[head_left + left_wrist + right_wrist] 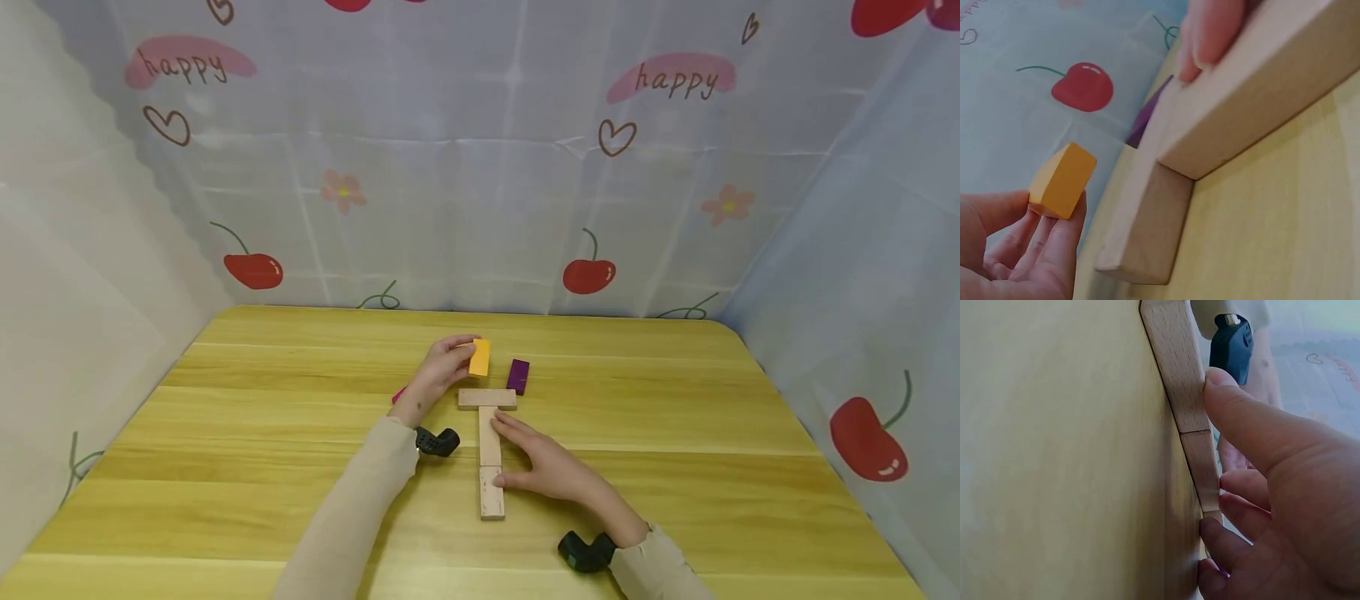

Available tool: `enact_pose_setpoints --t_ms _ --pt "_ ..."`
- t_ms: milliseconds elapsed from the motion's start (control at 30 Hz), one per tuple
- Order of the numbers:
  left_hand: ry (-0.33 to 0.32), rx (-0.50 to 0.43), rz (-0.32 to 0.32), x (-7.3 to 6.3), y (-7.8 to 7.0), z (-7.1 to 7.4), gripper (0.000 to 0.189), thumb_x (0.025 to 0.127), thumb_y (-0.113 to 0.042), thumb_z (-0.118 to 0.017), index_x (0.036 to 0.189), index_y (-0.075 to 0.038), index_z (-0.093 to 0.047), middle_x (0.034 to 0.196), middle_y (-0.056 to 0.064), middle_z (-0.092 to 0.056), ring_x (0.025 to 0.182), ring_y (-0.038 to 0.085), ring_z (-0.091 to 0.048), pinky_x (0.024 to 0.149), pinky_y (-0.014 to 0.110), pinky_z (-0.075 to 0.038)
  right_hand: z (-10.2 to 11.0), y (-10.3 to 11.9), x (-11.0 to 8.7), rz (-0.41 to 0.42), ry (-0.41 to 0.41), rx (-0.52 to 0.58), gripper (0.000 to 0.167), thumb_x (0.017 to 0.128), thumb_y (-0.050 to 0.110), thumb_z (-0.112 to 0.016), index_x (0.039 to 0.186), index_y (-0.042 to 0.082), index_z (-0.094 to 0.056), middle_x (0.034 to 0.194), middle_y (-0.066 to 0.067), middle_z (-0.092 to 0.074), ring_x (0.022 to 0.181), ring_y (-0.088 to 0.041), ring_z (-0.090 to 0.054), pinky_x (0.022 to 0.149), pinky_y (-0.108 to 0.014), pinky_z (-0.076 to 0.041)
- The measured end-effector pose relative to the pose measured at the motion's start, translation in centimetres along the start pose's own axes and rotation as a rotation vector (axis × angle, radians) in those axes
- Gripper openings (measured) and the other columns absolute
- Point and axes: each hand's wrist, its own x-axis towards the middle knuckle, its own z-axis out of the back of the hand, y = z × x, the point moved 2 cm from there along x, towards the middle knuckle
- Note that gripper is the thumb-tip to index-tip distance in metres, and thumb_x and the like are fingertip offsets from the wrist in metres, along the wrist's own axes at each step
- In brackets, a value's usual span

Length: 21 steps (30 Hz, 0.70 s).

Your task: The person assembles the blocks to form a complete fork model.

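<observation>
My left hand (441, 368) pinches an orange wooden block (480, 357) between thumb and fingers, above the table beyond the plain blocks. Three plain wooden blocks lie in a T: a crosswise block (487, 399) at the far end, a middle block (490, 437) and a near block (492, 496) end to end below it. My right hand (555, 467) is at the right of this stem, fingers loosely extended. Its thumb touches the near block and its fingertips rest at the middle block. In the left wrist view, the orange block (1065, 181) is tilted in the fingertips.
A purple block (518, 377) lies close to the right end of the crosswise block. Part of a pink block (399, 394) shows behind the left wrist. The wooden table (637, 375) reaches back to a printed curtain (450, 167). Black wrist devices sit under both forearms.
</observation>
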Motion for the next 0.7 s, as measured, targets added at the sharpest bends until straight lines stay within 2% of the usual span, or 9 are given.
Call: enact_pose_setpoints --t_ms 233,400,533,700 --pt "-0.039 0.099 -0.029 0.3 0.9 -0.3 0.03 0.097 -0.004 -0.051 0.126 0.001 -0.056 0.115 0.019 -0.058 0.099 0.026 -0.059 0.079 0.035 -0.051 -0.1 0.3 0.1 0.001 0.015 0.011 0.077 0.087 0.038 -0.065 0.147 0.005 -0.03 0.153 -0.009 -0.019 0.136 -0.026 -0.02 0.106 -0.044 -0.024" --pt "-0.034 0.177 -0.05 0.3 1.3 -0.2 0.028 0.095 -0.001 -0.052 0.122 0.004 -0.058 0.109 0.019 -0.06 0.095 0.025 -0.061 0.078 0.034 -0.051 -0.1 0.4 0.0 -0.006 0.015 0.0 0.077 0.087 0.039 -0.066 0.147 0.006 -0.03 0.153 -0.008 -0.019 0.136 -0.027 -0.021 0.106 -0.044 -0.024" --pt "-0.02 0.282 -0.088 0.3 1.4 -0.2 0.029 0.091 -0.001 -0.06 0.119 0.003 -0.061 0.106 0.016 -0.061 0.091 0.021 -0.06 0.077 0.031 -0.051 0.0 0.4 0.0 -0.008 0.008 -0.002 0.077 0.087 0.037 -0.067 0.147 0.006 -0.03 0.153 -0.009 -0.02 0.136 -0.028 -0.021 0.106 -0.045 -0.024" --pt "-0.008 0.413 -0.136 0.0 1.2 -0.4 0.031 0.089 -0.003 -0.063 0.12 0.003 -0.061 0.11 0.015 -0.061 0.097 0.024 -0.059 0.08 0.031 -0.05 0.1 0.4 0.0 -0.009 0.004 0.002 0.077 0.086 0.036 -0.067 0.147 0.006 -0.031 0.153 -0.009 -0.02 0.136 -0.027 -0.021 0.105 -0.045 -0.025"
